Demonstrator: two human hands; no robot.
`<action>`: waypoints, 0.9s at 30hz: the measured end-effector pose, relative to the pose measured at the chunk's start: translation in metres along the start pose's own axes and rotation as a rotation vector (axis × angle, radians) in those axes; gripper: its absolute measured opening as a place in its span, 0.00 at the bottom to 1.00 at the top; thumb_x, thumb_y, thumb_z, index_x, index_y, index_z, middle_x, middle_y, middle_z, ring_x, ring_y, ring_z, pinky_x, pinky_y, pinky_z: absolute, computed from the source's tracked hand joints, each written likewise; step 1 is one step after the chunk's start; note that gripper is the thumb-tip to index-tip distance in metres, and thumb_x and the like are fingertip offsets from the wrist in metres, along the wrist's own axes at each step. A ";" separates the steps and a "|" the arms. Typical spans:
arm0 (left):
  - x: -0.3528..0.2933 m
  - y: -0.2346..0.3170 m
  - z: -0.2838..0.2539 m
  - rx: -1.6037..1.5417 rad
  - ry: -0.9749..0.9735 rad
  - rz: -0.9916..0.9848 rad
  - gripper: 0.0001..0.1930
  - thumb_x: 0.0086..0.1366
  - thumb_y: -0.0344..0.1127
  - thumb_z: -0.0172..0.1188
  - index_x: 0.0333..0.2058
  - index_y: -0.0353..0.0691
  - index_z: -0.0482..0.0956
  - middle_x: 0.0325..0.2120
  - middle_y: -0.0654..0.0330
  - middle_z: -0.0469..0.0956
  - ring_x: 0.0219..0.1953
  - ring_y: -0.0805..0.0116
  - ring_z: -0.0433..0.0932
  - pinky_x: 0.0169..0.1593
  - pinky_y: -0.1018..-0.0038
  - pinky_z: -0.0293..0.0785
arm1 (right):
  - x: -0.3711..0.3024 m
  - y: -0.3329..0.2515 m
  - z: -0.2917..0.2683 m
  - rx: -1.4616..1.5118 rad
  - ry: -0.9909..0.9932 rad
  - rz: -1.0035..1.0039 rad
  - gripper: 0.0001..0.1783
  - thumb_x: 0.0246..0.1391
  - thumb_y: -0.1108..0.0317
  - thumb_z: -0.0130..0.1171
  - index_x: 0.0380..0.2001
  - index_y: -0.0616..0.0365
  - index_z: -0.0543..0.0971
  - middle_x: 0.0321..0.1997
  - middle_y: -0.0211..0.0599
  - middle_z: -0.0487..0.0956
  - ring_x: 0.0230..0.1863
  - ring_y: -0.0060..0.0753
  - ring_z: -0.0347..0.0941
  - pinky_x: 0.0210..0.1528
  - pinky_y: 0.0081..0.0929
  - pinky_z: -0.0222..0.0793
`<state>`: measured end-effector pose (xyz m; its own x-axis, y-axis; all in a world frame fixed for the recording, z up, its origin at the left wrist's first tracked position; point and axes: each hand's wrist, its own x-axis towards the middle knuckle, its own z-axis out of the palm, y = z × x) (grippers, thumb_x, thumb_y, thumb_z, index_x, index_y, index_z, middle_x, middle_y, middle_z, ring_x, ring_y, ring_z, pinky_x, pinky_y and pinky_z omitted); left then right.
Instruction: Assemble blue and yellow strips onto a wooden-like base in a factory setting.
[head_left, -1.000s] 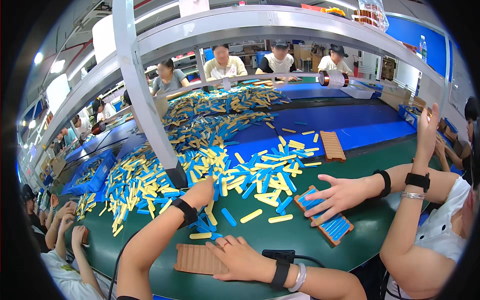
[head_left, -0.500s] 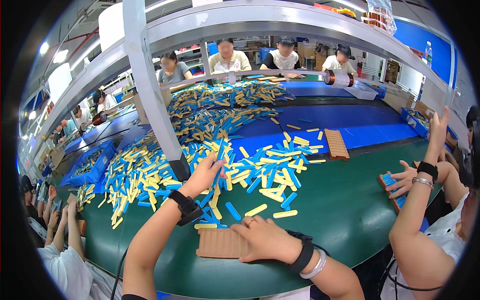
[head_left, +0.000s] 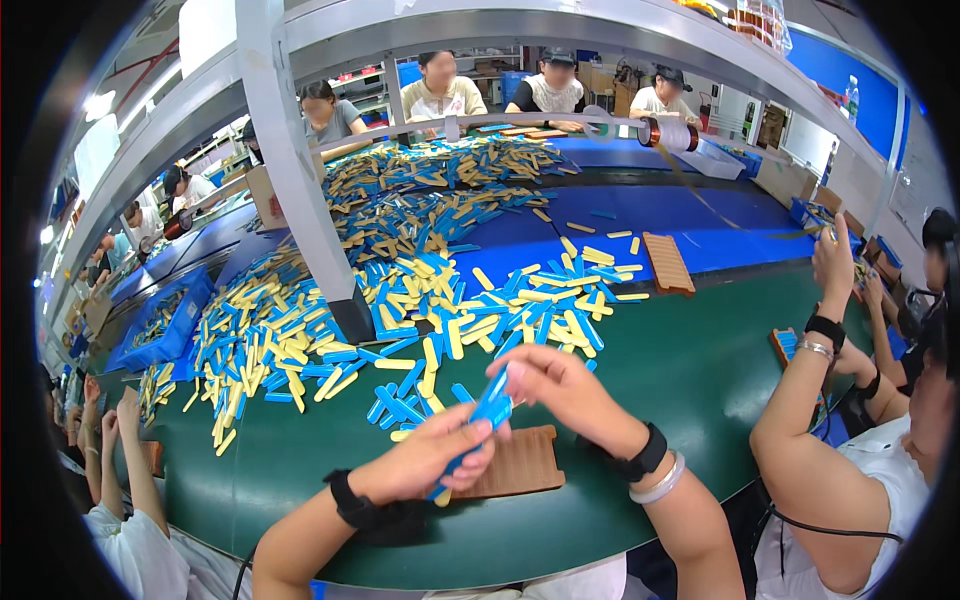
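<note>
My left hand is closed around a small bundle of flat, round-ended blue strips, held tilted above the brown tray. A yellow end pokes out below the fist. The fingers of my right hand are closed at the bundle's upper end, thumb and fingertips together on the blue strips. Under my hands the ridged brown tray lies on the green table, partly covered by the left hand. Just beyond spreads a large heap of loose blue and yellow strips.
A grey metal post rises through the heap. Farther right lies another ridged brown tray. A blue bin stands at the left. At the right, a co-worker's raised hand holds tape drawn from a roll. More people sit across the table.
My left hand has come back from the heap with the strips. My right hand has let go of the brown tray and risen to them. The co-worker at the right now pulls out tape.
</note>
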<state>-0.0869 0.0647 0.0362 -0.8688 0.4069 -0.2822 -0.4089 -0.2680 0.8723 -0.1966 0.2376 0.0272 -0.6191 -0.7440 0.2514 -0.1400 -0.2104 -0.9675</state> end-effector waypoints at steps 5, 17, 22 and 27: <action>-0.019 -0.026 0.017 -0.044 0.003 -0.076 0.11 0.70 0.42 0.42 0.41 0.40 0.64 0.20 0.69 0.57 0.19 0.81 0.54 0.20 0.85 0.51 | -0.015 0.016 0.011 0.011 -0.093 0.090 0.08 0.55 0.67 0.58 0.32 0.61 0.75 0.29 0.27 0.75 0.30 0.13 0.70 0.33 0.14 0.66; -0.028 -0.063 0.011 -0.446 0.202 -0.019 0.07 0.66 0.31 0.39 0.39 0.39 0.65 0.20 0.66 0.58 0.20 0.78 0.56 0.20 0.82 0.53 | -0.032 -0.004 -0.035 -0.378 -0.367 0.490 0.07 0.56 0.68 0.55 0.34 0.61 0.74 0.23 0.28 0.76 0.24 0.16 0.72 0.28 0.16 0.67; -0.033 -0.042 0.020 -0.349 0.200 -0.138 0.09 0.67 0.32 0.42 0.44 0.38 0.64 0.20 0.67 0.58 0.19 0.80 0.55 0.20 0.85 0.52 | -0.029 -0.009 -0.028 -0.601 -0.449 0.566 0.16 0.51 0.66 0.60 0.42 0.55 0.69 0.15 0.26 0.71 0.18 0.16 0.66 0.21 0.17 0.59; -0.028 -0.056 0.017 -0.333 0.126 -0.195 0.13 0.70 0.37 0.43 0.49 0.39 0.63 0.20 0.68 0.58 0.19 0.82 0.53 0.19 0.85 0.50 | -0.030 0.002 -0.025 -0.737 -0.352 0.585 0.28 0.43 0.60 0.67 0.46 0.54 0.66 0.15 0.28 0.72 0.17 0.21 0.67 0.22 0.20 0.60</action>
<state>-0.0350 0.0832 0.0015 -0.7847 0.3738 -0.4944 -0.6198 -0.4730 0.6261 -0.1974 0.2750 0.0170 -0.4962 -0.7755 -0.3904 -0.4046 0.6044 -0.6863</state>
